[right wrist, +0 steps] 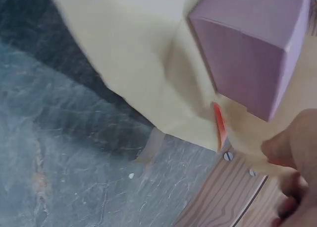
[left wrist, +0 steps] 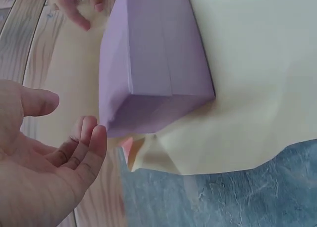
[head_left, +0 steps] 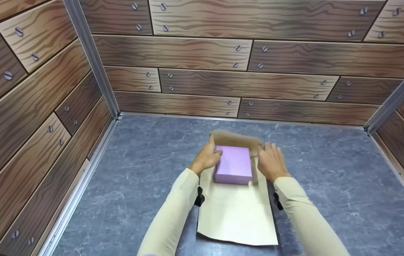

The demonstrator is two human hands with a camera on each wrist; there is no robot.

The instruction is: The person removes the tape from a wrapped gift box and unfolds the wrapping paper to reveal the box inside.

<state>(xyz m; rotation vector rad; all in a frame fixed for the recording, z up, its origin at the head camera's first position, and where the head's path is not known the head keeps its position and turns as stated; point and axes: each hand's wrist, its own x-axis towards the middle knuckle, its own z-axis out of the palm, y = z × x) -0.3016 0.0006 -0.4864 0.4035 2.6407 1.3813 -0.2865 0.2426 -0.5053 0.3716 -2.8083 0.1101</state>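
A lilac box [head_left: 233, 163] lies on a long sheet of cream wrapping paper [head_left: 237, 217]. The paper's far end [head_left: 235, 138] stands curved up behind the box. Beside the box's left side is my left hand [head_left: 205, 156], at the paper's raised left edge. The left wrist view shows its thumb [left wrist: 42, 102] apart from its loosely bent fingers [left wrist: 81, 147]. My right hand [head_left: 271, 160] pinches the paper's raised right edge, fingers curled and somewhat blurred. In the right wrist view, a folded paper corner shows a reddish strip [right wrist: 219, 120] near the box.
The sheet rests on a blue-grey marbled surface [head_left: 145, 177]. Wood-patterned panels [head_left: 195, 80] wall it at the back and both sides, with metal rails [head_left: 91, 60] in the corners. Black straps [head_left: 199, 196] sit under the sleeves.
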